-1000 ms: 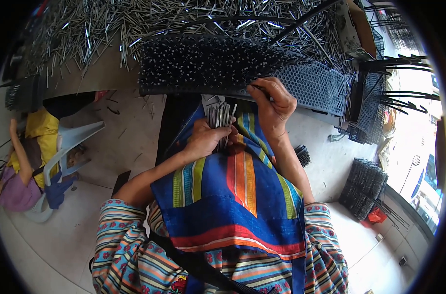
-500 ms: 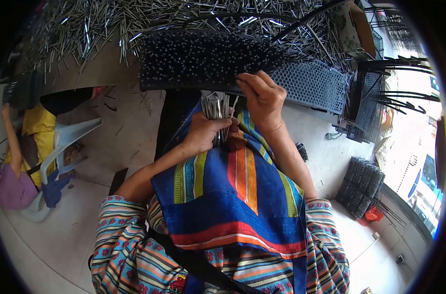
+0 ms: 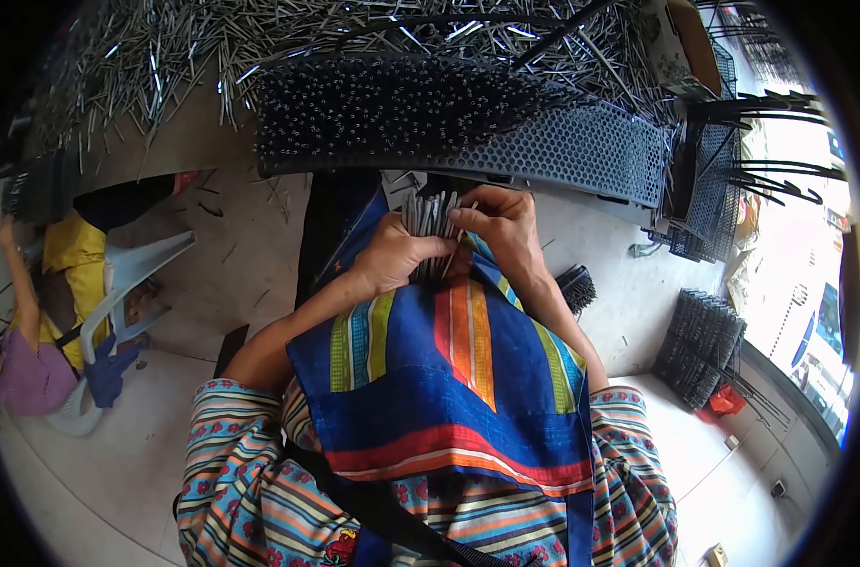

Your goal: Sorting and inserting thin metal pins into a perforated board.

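My left hand (image 3: 399,255) is closed around a bundle of thin metal strips (image 3: 430,215), held upright above my lap. At the right side of the bundle, my right hand (image 3: 502,227) pinches with thumb and forefinger at the top of a strip; the other fingers curl over it. Just beyond my hands is a long black perforated plate (image 3: 595,156) with rows of small round holes. Its left and middle part is packed with upright metal pins (image 3: 373,109), while holes on the right show bare.
Loose metal strips (image 3: 165,57) lie heaped across the table behind the plate. An open cardboard box (image 3: 685,47) and black racks with long prongs (image 3: 779,106) stand at the right. Stacked black plates (image 3: 699,345) rest on the floor. Another person (image 3: 38,354) sits far left by a plastic chair (image 3: 132,274).
My right hand has come down from the plate's front edge to the bundle. My left hand still holds the strips in nearly the same place.
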Tool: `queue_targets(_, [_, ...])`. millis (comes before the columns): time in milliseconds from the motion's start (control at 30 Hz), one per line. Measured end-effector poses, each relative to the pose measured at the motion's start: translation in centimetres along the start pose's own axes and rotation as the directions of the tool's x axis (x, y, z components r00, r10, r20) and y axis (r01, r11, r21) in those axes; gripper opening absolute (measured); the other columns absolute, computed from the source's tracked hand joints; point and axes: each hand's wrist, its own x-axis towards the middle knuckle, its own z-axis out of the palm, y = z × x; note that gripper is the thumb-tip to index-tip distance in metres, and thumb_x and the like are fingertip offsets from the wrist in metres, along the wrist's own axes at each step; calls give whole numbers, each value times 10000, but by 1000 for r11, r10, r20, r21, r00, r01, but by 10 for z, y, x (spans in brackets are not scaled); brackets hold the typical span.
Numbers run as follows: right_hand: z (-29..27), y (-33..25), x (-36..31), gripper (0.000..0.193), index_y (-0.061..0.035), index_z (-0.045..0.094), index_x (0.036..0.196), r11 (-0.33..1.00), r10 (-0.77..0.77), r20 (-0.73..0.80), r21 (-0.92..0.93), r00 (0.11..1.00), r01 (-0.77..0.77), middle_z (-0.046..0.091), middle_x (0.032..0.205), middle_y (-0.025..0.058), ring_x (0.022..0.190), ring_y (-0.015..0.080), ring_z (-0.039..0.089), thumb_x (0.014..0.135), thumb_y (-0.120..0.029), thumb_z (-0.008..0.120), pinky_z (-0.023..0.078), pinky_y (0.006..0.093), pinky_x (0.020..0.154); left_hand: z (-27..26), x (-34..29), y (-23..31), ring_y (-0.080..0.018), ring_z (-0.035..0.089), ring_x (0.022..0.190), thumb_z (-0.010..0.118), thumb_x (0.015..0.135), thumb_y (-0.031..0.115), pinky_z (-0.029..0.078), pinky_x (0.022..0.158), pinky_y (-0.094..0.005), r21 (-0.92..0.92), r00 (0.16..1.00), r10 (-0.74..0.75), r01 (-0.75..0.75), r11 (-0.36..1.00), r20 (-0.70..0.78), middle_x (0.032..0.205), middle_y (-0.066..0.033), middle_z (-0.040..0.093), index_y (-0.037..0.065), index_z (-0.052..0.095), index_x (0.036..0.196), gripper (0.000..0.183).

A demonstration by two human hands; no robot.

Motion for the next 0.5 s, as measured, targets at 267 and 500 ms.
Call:
queue_targets(267, [0,6,-3,47,15,649,808,939,111,17,327,994,-110,575,615,7,445,55,450,828,-20,675,311,203,404,11,-3,2,-184,698,748,609,840,-41,578,641,-291,113,997,69,-64,992,-39,859,-115,706,-26,660,981,151])
queue_targets(500, [-8,13,0,32,10,652,826,845,158,22,514,987,-147,601,659,24,490,62,499,844,-14,663,381,208,447,6,1,-4,-169,694,738,595,871,2,563,627,-284,341,987,149,-119,933,-63,846,-103,707,-13,656,1025,166])
